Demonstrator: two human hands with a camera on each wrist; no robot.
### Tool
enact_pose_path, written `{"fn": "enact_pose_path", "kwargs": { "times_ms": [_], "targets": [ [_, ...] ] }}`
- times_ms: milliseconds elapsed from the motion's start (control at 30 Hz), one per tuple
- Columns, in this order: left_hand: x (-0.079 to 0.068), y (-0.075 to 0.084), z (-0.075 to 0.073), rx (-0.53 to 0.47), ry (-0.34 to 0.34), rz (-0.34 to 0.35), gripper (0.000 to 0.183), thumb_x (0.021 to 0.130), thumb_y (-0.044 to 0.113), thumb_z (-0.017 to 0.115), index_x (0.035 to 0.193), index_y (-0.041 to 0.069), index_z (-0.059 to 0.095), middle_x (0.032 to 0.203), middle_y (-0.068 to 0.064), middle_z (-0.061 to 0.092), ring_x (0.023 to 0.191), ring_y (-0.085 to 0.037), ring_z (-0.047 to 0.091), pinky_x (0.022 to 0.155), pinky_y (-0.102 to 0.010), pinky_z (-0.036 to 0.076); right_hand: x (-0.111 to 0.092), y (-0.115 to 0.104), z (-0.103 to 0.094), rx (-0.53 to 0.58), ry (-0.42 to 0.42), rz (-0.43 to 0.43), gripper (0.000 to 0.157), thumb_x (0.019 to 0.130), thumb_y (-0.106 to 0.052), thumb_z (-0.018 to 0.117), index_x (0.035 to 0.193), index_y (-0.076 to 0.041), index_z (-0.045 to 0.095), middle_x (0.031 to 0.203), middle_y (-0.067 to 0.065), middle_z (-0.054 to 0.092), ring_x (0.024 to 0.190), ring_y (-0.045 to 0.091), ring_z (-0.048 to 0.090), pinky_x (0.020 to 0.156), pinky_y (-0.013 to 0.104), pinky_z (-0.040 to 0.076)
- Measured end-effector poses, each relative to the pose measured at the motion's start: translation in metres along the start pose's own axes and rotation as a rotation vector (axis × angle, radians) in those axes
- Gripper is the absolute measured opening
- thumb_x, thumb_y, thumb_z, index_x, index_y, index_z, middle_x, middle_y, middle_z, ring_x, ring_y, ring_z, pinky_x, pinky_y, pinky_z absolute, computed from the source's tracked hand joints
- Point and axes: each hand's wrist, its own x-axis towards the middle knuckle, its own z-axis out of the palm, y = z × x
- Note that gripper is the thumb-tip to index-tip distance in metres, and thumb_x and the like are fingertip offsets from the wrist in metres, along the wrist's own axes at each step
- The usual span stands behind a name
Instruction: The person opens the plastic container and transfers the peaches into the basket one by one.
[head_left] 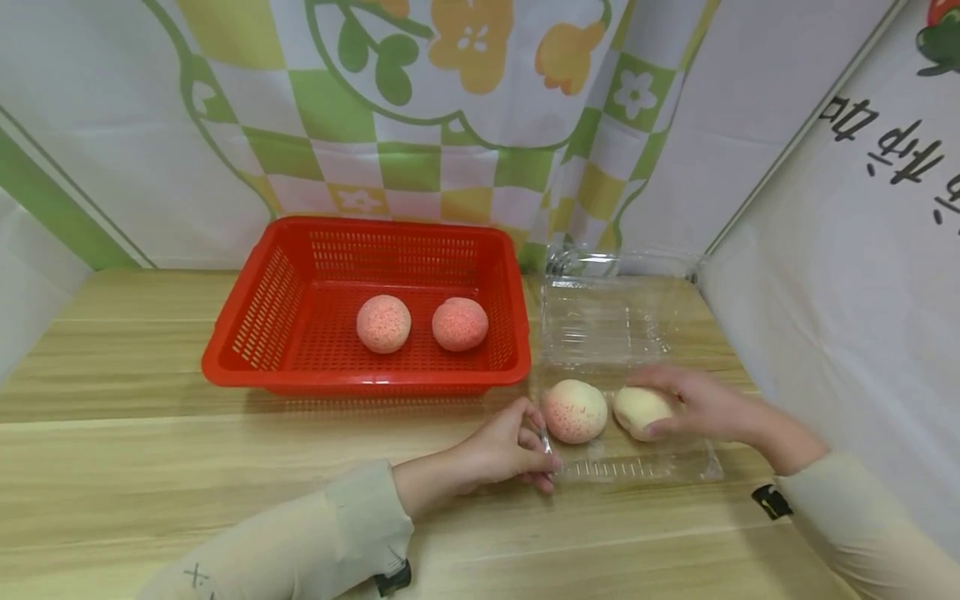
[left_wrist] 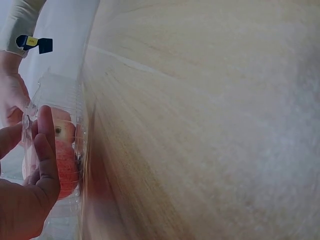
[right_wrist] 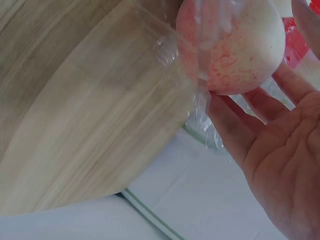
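Note:
A clear plastic clamshell box [head_left: 630, 468] lies open on the table with its lid tipped back. My left hand [head_left: 506, 448] pinches the box's front left rim between thumb and fingers. In the left half of the box sits a cream-and-pink peach [head_left: 575, 412]. At the right half, my right hand [head_left: 705, 403] holds a paler peach [head_left: 641, 413] with thumb and fingers around it. The right wrist view shows the fingers against that peach's blushed side [right_wrist: 245, 55], close by the clear wall. Through the plastic in the left wrist view, a red-pink peach [left_wrist: 66, 162] appears.
Left of the box stands a red perforated basket [head_left: 360, 380] holding two pink peaches, one peach [head_left: 383, 323] near the middle and another peach [head_left: 460, 324] to its right. Behind them hangs a checkered cloth [head_left: 408, 171]. A white wall sheet [head_left: 840, 275] borders the wooden table [head_left: 112, 467] on the right.

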Motion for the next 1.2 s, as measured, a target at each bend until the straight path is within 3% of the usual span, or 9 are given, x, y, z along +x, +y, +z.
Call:
{"fn": "enact_pose_path", "kwargs": {
  "times_ms": [100, 200, 367, 700, 967, 1200],
  "targets": [
    [-0.0005, 0.0010, 0.0007, -0.017, 0.001, -0.002, 0.038, 0.087, -0.008, 0.068, 0.111, -0.002, 0.039, 0.077, -0.012, 0.069, 0.059, -0.015, 0.068, 0.062, -0.031, 0.060, 0.0016, -0.0008, 0.0035, -0.009, -0.033, -0.017, 0.063, 0.076, -0.031, 0.085, 0.128, -0.004, 0.062, 0.126, 0.017, 0.064, 0.110, 0.036, 0.061, 0.086, 0.041, 0.053],
    [-0.0011, 0.0021, 0.0014, -0.019, 0.000, -0.001, 0.038, 0.088, -0.008, 0.068, 0.111, -0.002, 0.038, 0.076, -0.010, 0.068, 0.059, -0.014, 0.068, 0.063, -0.032, 0.061, 0.0026, -0.0016, 0.0061, -0.016, -0.067, -0.020, 0.067, 0.075, -0.030, 0.085, 0.131, -0.003, 0.060, 0.125, 0.016, 0.065, 0.108, 0.032, 0.062, 0.083, 0.035, 0.051],
    [-0.0018, 0.0029, 0.0020, -0.022, 0.000, -0.003, 0.039, 0.088, -0.008, 0.067, 0.112, -0.003, 0.038, 0.075, -0.008, 0.067, 0.059, -0.014, 0.068, 0.064, -0.033, 0.061, 0.0041, -0.0028, 0.0086, -0.031, -0.107, -0.019, 0.074, 0.075, -0.032, 0.085, 0.135, 0.001, 0.055, 0.127, 0.020, 0.064, 0.112, 0.038, 0.062, 0.087, 0.043, 0.052],
    [-0.0010, 0.0011, 0.0035, -0.038, -0.006, 0.015, 0.038, 0.088, -0.009, 0.066, 0.111, -0.001, 0.036, 0.073, -0.005, 0.063, 0.058, -0.014, 0.067, 0.067, -0.039, 0.063, 0.0042, -0.0026, 0.0074, -0.039, -0.118, -0.049, 0.071, 0.077, -0.033, 0.084, 0.133, 0.001, 0.057, 0.130, 0.018, 0.063, 0.116, 0.040, 0.060, 0.092, 0.048, 0.051],
    [-0.0016, 0.0005, 0.0039, -0.047, 0.001, 0.013, 0.038, 0.088, -0.008, 0.067, 0.110, -0.001, 0.037, 0.073, -0.007, 0.064, 0.058, -0.015, 0.067, 0.066, -0.040, 0.063, 0.0040, -0.0010, 0.0074, -0.023, -0.138, -0.040, 0.070, 0.078, -0.033, 0.084, 0.133, 0.000, 0.057, 0.130, 0.018, 0.063, 0.116, 0.039, 0.060, 0.091, 0.043, 0.051],
    [-0.0022, 0.0009, 0.0029, -0.043, -0.003, 0.001, 0.039, 0.089, -0.006, 0.067, 0.113, -0.001, 0.037, 0.076, -0.008, 0.065, 0.061, -0.018, 0.071, 0.066, -0.037, 0.062, 0.0030, -0.0003, 0.0051, 0.019, -0.116, -0.028, 0.070, 0.076, -0.031, 0.085, 0.132, -0.001, 0.057, 0.125, 0.018, 0.064, 0.106, 0.029, 0.062, 0.080, 0.029, 0.050]
  ]
}}
